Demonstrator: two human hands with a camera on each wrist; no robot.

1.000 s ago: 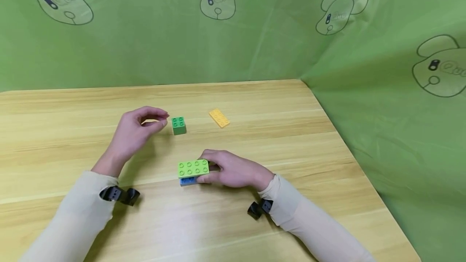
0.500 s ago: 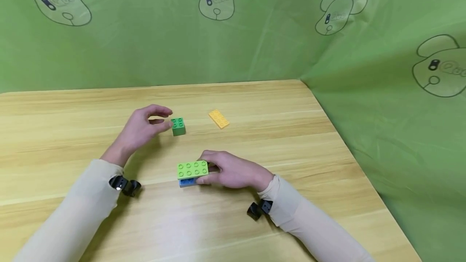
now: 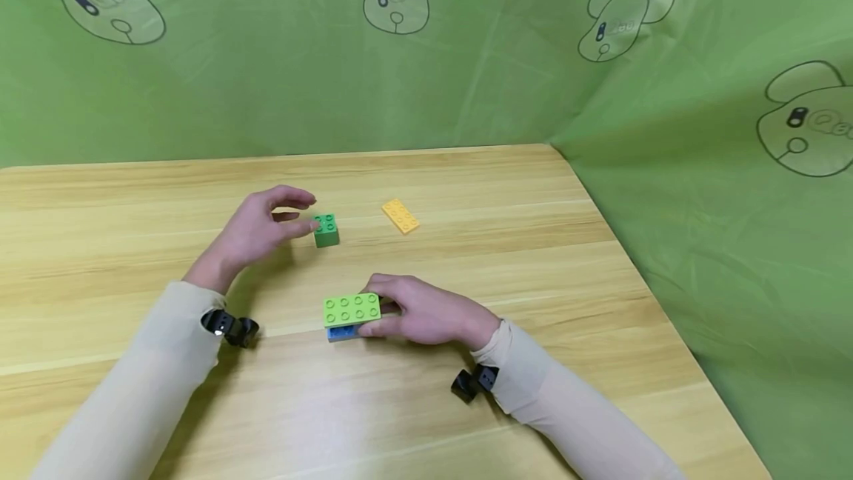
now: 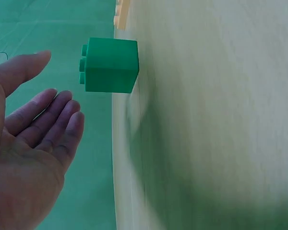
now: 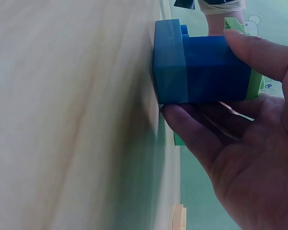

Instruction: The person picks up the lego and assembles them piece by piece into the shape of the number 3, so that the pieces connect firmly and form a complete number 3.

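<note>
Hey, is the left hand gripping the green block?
No, in the left wrist view a visible gap separates the left hand from the green block.

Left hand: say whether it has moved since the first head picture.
Yes, the left hand has moved rightward in view, closer to the green block.

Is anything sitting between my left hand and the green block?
Nothing visible stands between your left hand and the green block. The yellow plate lies past the block, to its right, and your right hand, holding the blue-and-lime stack, is nearer to you, off that path.
</note>
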